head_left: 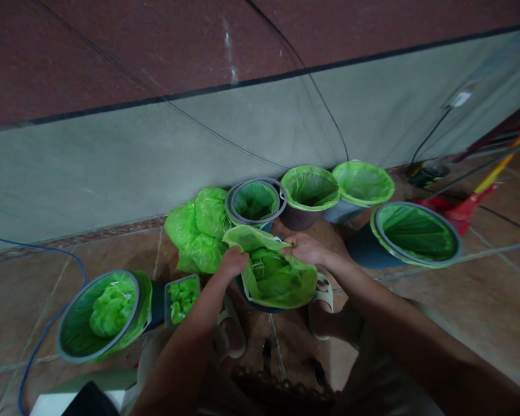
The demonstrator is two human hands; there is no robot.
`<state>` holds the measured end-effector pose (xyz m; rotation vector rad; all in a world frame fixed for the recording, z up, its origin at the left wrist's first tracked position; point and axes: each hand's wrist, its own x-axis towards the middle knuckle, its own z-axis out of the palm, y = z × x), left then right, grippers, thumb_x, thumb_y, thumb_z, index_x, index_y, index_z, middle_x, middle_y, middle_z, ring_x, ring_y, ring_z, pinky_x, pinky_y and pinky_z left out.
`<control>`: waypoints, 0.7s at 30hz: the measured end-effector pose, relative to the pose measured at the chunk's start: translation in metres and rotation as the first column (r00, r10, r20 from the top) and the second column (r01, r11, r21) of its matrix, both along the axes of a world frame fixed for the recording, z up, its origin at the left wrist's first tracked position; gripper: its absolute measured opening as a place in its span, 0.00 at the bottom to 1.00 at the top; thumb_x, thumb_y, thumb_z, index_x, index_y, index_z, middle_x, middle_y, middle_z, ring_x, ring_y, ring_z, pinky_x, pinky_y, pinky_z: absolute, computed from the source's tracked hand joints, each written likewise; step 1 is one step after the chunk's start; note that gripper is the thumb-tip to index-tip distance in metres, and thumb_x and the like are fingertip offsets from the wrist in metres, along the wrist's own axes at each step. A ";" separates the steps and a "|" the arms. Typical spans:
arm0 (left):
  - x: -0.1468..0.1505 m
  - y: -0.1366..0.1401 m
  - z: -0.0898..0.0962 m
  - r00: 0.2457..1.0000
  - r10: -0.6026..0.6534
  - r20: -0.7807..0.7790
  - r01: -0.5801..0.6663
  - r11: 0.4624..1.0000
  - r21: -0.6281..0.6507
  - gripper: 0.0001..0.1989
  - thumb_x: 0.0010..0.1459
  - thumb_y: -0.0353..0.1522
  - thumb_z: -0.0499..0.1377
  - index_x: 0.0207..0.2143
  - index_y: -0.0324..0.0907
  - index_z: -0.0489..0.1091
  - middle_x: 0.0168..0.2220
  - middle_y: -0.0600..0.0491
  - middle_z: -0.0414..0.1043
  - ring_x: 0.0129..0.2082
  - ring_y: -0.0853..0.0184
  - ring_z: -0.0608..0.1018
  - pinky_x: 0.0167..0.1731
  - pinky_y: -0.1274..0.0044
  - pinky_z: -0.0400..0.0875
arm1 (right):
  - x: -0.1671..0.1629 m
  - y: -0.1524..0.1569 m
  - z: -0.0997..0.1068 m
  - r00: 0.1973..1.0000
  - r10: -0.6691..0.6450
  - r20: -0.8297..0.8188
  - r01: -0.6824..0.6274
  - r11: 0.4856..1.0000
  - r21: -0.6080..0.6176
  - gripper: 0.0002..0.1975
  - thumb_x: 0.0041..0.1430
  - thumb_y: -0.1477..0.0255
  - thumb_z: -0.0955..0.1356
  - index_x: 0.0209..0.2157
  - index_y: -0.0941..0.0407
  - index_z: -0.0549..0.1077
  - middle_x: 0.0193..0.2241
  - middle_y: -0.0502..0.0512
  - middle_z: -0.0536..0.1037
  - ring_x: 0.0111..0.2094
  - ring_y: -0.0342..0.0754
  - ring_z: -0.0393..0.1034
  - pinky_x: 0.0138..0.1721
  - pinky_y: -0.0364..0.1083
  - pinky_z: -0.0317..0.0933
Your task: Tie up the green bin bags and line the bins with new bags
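Note:
Between my feet stands a dark bin, mostly hidden under a green bin bag (286, 289) that is spread over its mouth. My left hand (234, 261) pinches the bag's edge at the left. Across from it, my right hand (305, 249) grips the same edge at the far right. More crumpled green plastic lies inside the bag. Just beyond my hands is a bin with grey rings (255, 199) on its top, lined in green. Full, knotted-looking green bags (197, 228) lean beside it on the left.
By the wall stand a lined brown bin (305, 216) and a lined pale bin (344, 212). A blue bin (372, 248) is at right, near a red dustpan (450, 211). At left are a tilted grey-rimmed bin (65, 341), a small tub of green bags (168, 306) and a blue cable (39, 344).

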<state>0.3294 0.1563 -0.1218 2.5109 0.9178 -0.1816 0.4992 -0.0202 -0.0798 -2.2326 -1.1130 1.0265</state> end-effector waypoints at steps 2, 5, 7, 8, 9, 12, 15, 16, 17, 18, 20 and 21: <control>0.000 0.004 0.009 1.000 0.000 -0.020 -0.001 0.999 -0.034 0.13 0.57 0.31 0.53 0.26 0.39 0.76 0.29 0.47 0.77 0.38 0.59 0.79 0.37 0.73 0.72 | 0.001 -0.004 0.005 0.978 -0.044 -0.205 0.063 0.994 0.088 0.13 0.54 0.63 0.69 0.26 0.60 0.75 0.21 0.51 0.75 0.21 0.41 0.67 0.23 0.40 0.57; 0.001 0.009 0.021 0.994 0.103 0.037 -0.098 0.988 -0.121 0.16 0.58 0.32 0.51 0.23 0.38 0.74 0.25 0.48 0.75 0.33 0.63 0.78 0.32 0.76 0.69 | 0.003 -0.011 0.016 0.866 -0.087 -0.492 0.189 0.968 0.163 0.17 0.48 0.59 0.73 0.27 0.61 0.76 0.22 0.52 0.77 0.20 0.41 0.67 0.23 0.40 0.61; 0.002 0.012 0.026 0.964 0.233 0.131 -0.202 0.956 -0.212 0.15 0.57 0.34 0.51 0.22 0.38 0.72 0.22 0.50 0.73 0.29 0.65 0.76 0.29 0.78 0.67 | 0.006 -0.017 0.026 0.790 -0.097 -0.606 0.247 0.954 0.169 0.19 0.44 0.58 0.75 0.28 0.61 0.77 0.23 0.53 0.78 0.20 0.40 0.68 0.25 0.40 0.63; 0.003 0.012 0.028 0.936 0.298 0.188 -0.243 0.933 -0.267 0.15 0.56 0.34 0.52 0.21 0.38 0.72 0.21 0.51 0.72 0.27 0.66 0.76 0.28 0.78 0.66 | 0.008 -0.020 0.031 0.761 -0.099 -0.642 0.263 0.950 0.165 0.19 0.43 0.58 0.76 0.28 0.61 0.78 0.23 0.53 0.79 0.21 0.41 0.69 0.26 0.41 0.64; 0.004 0.013 0.029 0.900 0.357 0.250 -0.269 0.906 -0.325 0.15 0.55 0.36 0.53 0.21 0.38 0.72 0.21 0.52 0.71 0.25 0.67 0.75 0.27 0.78 0.65 | 0.010 -0.023 0.037 0.737 -0.098 -0.669 0.273 0.948 0.162 0.20 0.41 0.59 0.76 0.29 0.61 0.79 0.24 0.54 0.79 0.22 0.41 0.70 0.27 0.41 0.66; 0.010 0.013 0.032 0.775 0.471 0.421 -0.249 0.840 -0.482 0.15 0.53 0.39 0.55 0.24 0.38 0.73 0.22 0.54 0.72 0.24 0.69 0.73 0.26 0.79 0.66 | 0.015 -0.033 0.051 0.692 -0.067 -0.719 0.268 0.949 0.169 0.20 0.39 0.60 0.78 0.31 0.60 0.80 0.27 0.55 0.81 0.25 0.43 0.73 0.32 0.43 0.68; 0.017 0.013 0.033 0.728 0.473 0.496 -0.195 0.837 -0.512 0.16 0.55 0.41 0.55 0.28 0.37 0.74 0.24 0.55 0.73 0.25 0.69 0.73 0.27 0.79 0.67 | 0.017 -0.038 0.052 0.709 0.013 -0.705 0.163 0.969 0.183 0.20 0.41 0.60 0.77 0.32 0.60 0.81 0.30 0.56 0.82 0.29 0.46 0.75 0.37 0.45 0.69; 0.018 0.012 0.032 0.751 0.447 0.487 -0.190 0.852 -0.488 0.16 0.56 0.41 0.55 0.29 0.37 0.75 0.25 0.54 0.74 0.26 0.69 0.74 0.28 0.79 0.67 | 0.016 -0.039 0.048 0.726 0.044 -0.687 0.104 0.979 0.173 0.20 0.42 0.59 0.76 0.33 0.60 0.81 0.31 0.56 0.82 0.30 0.46 0.75 0.38 0.45 0.69; 0.019 0.011 0.031 0.795 0.404 0.452 -0.193 0.875 -0.444 0.17 0.58 0.40 0.54 0.29 0.37 0.75 0.25 0.54 0.75 0.26 0.68 0.75 0.28 0.79 0.67 | 0.016 -0.038 0.043 0.749 0.076 -0.658 0.034 0.988 0.153 0.20 0.45 0.59 0.75 0.34 0.61 0.81 0.32 0.56 0.82 0.31 0.47 0.75 0.39 0.45 0.69; 0.019 0.010 0.029 0.851 0.349 0.394 -0.197 0.905 -0.376 0.17 0.59 0.40 0.54 0.29 0.37 0.76 0.26 0.53 0.75 0.27 0.67 0.75 0.29 0.79 0.67 | 0.014 -0.036 0.035 0.783 0.108 -0.613 -0.041 0.992 0.123 0.19 0.48 0.58 0.74 0.34 0.61 0.80 0.32 0.55 0.82 0.31 0.47 0.75 0.38 0.44 0.69; 0.018 0.007 0.024 0.951 0.221 0.219 -0.179 0.964 -0.195 0.17 0.60 0.38 0.53 0.29 0.38 0.76 0.27 0.50 0.76 0.31 0.65 0.78 0.32 0.78 0.68 | 0.011 -0.032 0.017 0.879 0.182 -0.441 -0.182 0.982 0.043 0.17 0.54 0.60 0.70 0.33 0.61 0.80 0.29 0.53 0.81 0.29 0.46 0.74 0.33 0.43 0.66; 0.017 0.004 0.020 0.979 0.164 0.121 -0.151 0.983 -0.108 0.17 0.61 0.38 0.53 0.29 0.38 0.77 0.29 0.49 0.77 0.34 0.64 0.78 0.34 0.78 0.68 | 0.008 -0.030 0.007 0.922 0.231 -0.311 -0.245 0.970 -0.004 0.15 0.55 0.61 0.69 0.31 0.60 0.80 0.26 0.53 0.79 0.27 0.46 0.72 0.31 0.43 0.65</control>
